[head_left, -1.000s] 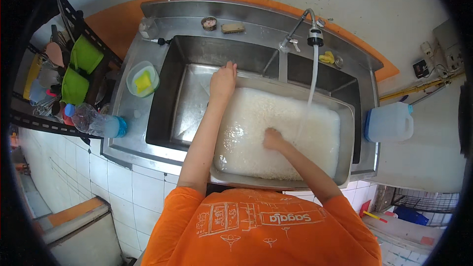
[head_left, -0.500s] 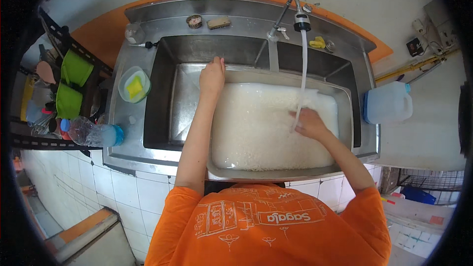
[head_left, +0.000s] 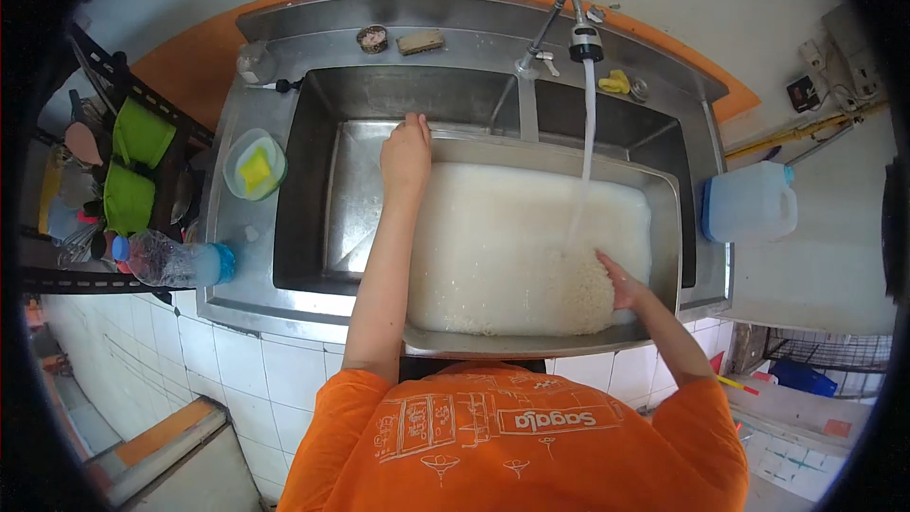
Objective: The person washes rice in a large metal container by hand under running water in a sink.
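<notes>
A large rectangular metal tray (head_left: 667,261) of cloudy water and white rice (head_left: 580,301) rests across the sink. My left hand (head_left: 406,159) is closed on the tray's rim near its far left corner. My right hand (head_left: 621,286) is dipped into the right side, fingers stretched out against a mound of rice that shows above the milky water; its fingertips are partly hidden. From the faucet (head_left: 586,42) a white stream of water (head_left: 589,123) runs down into the tray, a little beyond my right hand.
The left sink basin (head_left: 355,199) shows beside the tray. On the left counter are a tub with a yellow sponge (head_left: 255,169) and a plastic bottle (head_left: 175,260). A jug of blue liquid (head_left: 749,202) stands at the right. A brush (head_left: 420,42) and yellow cloth (head_left: 614,82) lie behind.
My right hand has moved nearer to me and slightly right, out from under the stream, and rice is now heaped beside it. The left hand stays on the rim.
</notes>
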`<state>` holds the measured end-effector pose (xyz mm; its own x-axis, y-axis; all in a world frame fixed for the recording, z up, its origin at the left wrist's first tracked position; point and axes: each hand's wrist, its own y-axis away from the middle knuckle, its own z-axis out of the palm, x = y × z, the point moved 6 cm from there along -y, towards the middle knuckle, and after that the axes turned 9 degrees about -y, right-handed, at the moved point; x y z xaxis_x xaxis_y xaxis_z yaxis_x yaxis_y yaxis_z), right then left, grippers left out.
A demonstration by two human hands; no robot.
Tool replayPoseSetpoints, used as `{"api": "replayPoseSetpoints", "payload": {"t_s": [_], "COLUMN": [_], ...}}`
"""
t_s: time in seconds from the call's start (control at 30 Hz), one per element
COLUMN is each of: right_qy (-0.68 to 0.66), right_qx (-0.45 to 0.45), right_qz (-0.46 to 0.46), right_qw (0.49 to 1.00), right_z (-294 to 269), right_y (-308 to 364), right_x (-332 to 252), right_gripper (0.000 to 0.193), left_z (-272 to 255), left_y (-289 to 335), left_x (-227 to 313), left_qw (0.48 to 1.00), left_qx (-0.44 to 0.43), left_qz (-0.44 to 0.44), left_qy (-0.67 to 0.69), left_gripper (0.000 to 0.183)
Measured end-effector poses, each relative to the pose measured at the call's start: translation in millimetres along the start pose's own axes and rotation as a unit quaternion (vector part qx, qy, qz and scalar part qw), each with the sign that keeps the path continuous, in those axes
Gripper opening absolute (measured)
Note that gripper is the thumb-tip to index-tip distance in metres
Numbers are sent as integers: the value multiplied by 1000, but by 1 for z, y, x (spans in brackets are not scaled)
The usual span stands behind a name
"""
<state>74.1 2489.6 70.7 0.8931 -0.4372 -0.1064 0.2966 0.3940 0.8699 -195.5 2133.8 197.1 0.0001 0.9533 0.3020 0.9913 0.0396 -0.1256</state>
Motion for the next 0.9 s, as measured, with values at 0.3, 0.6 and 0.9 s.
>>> {"api": "replayPoseSetpoints", "payload": {"t_s": [0.3,0.6,0.9], "right_qy": [1,709,840], "right_qx": [-47,157,103], "right_qz": [-113,-416,-299], "right_qw": [992,548,442], "right_z": [133,250,146], "right_y": [-55,-27,2], "right_x": [-12,-43,1], "right_gripper": [66,50,52], "left_z": [3,4,2], "left_y": [2,-1,-2], "left_x": [-9,-3,-6], "left_qw": [999,999,999], "left_qx": [26,12,24], "left_qz": [4,11,21], "left_qy": [48,39,31], "left_gripper": [36,35,35]}}
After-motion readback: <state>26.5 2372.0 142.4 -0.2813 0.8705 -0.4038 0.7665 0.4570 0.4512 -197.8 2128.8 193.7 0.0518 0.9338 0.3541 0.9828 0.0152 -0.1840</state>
